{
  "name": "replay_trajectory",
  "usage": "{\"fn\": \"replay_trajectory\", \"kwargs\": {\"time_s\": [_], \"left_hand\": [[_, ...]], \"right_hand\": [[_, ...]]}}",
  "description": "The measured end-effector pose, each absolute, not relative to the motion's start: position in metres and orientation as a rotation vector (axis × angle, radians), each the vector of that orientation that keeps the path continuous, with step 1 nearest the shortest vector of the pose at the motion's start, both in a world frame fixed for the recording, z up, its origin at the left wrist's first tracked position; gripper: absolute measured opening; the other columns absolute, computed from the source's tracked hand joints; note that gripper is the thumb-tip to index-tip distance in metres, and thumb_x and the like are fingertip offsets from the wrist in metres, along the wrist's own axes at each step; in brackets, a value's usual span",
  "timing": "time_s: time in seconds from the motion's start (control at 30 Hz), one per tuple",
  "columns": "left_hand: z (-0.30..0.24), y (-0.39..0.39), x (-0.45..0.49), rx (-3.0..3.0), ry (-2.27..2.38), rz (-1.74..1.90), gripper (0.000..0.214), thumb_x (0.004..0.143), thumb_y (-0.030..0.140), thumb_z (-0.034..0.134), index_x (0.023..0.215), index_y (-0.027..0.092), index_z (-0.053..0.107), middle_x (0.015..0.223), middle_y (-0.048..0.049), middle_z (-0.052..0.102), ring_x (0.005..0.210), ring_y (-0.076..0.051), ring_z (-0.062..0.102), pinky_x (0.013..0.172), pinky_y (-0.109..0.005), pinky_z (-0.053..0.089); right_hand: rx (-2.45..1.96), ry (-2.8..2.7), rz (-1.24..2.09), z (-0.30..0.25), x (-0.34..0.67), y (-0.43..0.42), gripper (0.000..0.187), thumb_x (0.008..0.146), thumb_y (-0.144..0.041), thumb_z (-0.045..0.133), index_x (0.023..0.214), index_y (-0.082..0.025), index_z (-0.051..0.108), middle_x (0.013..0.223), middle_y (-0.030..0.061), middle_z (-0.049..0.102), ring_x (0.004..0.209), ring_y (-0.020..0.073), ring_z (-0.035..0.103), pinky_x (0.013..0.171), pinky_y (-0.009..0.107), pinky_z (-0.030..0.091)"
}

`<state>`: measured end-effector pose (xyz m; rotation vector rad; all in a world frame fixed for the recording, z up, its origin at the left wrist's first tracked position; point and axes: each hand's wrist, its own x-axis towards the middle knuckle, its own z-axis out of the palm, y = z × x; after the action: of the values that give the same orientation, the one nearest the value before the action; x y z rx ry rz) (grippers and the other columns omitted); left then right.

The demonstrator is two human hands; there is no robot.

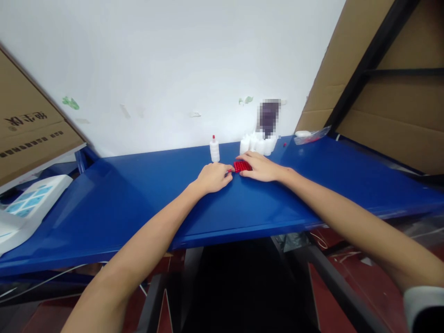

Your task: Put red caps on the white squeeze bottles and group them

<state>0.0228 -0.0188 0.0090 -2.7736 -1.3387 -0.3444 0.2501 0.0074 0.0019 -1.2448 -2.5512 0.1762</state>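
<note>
The left hand (214,177) pinches a small red piece (229,171) between thumb and forefinger; the right hand (260,166) arches its parted thumb and fingers around a block of red pieces (239,167), though I cannot tell whether it grips. Glossy and knobbly, the block is packed in close rows and lies flat between the hands, its long axis running roughly sideways, one end facing the left fingertips, the other hidden under the right palm. Just beyond the left hand stands a smooth white bottle (215,151), upright, its red tip pointing up; beyond the right hand cluster more white bottles (256,144). Farther right lies a clear plastic bag (314,135). Beneath everything spreads a slick blue table (145,185), backed by a scuffed white wall (156,69), with brown cardboard (27,115) flanking both sides.
</note>
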Motion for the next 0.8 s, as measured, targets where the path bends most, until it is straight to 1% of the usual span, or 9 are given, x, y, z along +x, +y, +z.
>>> {"fn": "replay_trajectory", "kwargs": {"time_s": [0.13,0.47,0.67,0.8], "left_hand": [[0.0088,-0.0188,0.0229,-2.774,-1.351,-0.349,0.037,0.093,0.031,0.045,0.118,0.027,0.072,0.097,-0.0062,0.076,0.084,-0.025,0.072,0.076,-0.035,0.054],[0.0074,-0.0181,0.0226,-2.779,-1.372,-0.374,0.036,0.094,0.033,0.044,0.116,0.027,0.073,0.096,-0.0053,0.077,0.085,-0.026,0.072,0.077,-0.036,0.054],[0.0067,-0.0179,0.0228,-2.782,-1.369,-0.38,0.035,0.094,0.033,0.045,0.116,0.026,0.072,0.098,-0.0052,0.076,0.088,-0.026,0.072,0.078,-0.035,0.054],[0.0074,-0.0198,0.0253,-2.721,-1.454,-0.375,0.035,0.095,0.034,0.044,0.116,0.025,0.071,0.092,-0.0063,0.075,0.084,-0.027,0.072,0.075,-0.036,0.053]], "right_hand": [[-1.243,-2.557,0.17,0.0024,0.2495,0.0077,0.056,0.09,-0.046,0.054,0.137,-0.015,0.055,0.128,0.0198,0.058,0.119,0.0379,0.056,0.102,0.052,0.045],[-1.183,-2.556,0.216,0.0053,0.2494,0.0056,0.042,0.09,-0.043,0.055,0.124,-0.02,0.062,0.118,0.0156,0.062,0.111,0.0348,0.058,0.097,0.05,0.046],[-1.214,-2.54,0.22,0.0031,0.2513,0.0073,0.051,0.089,-0.044,0.056,0.134,-0.018,0.056,0.126,0.0173,0.059,0.118,0.0363,0.057,0.101,0.051,0.045],[-1.218,-2.535,0.22,0.0019,0.2518,0.0085,0.051,0.091,-0.041,0.052,0.136,-0.019,0.055,0.129,0.0173,0.059,0.121,0.0369,0.056,0.103,0.053,0.044]]}}
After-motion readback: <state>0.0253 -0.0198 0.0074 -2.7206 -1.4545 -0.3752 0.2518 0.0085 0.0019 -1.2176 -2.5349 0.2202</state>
